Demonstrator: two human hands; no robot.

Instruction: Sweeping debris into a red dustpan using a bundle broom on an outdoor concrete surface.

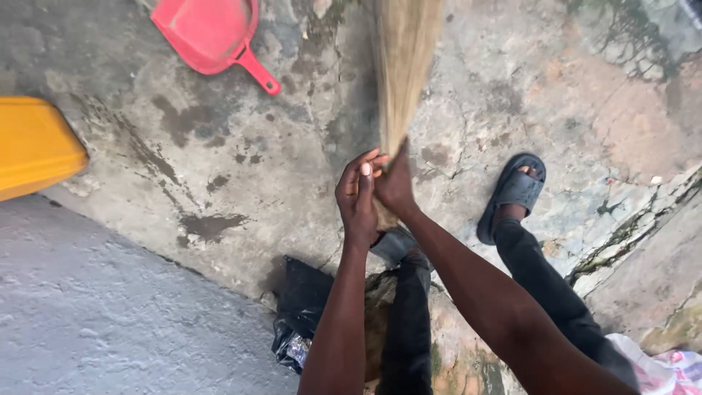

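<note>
Gripping the bound end of a straw broom point(404, 66), the person has both hands closed together at the middle of the view. The right hand point(395, 184) is wrapped around the narrow end of the bundle. The left hand point(357, 201) is pressed against it from the other side, fingers curled over and thumb up. The two hands touch one another.

The broom reaches away from the hands toward the top of the frame, where its bristles fan out over the stained, cracked concrete floor point(219, 168). Whether the tips touch the floor cannot be told, as they run out of view.

Handling, as a judgement: the broom looks light, being a bundle of thin dry stalks with no stick. It is likely stiff where it is bound and springy toward the loose tips. Single stalks could snap or slip out if the bundle is held loosely. The bound end, where the hands now sit, appears the sound place to hold it; a grip further along would pinch loose stalks only.

Surroundings: a red dustpan point(212, 33) lies on the floor at the upper left, well apart from the broom. A yellow container point(33, 146) shows at the left edge. A black bag point(300, 307) lies crumpled near the person's feet. One foot wears a dark sandal point(514, 192).
</note>
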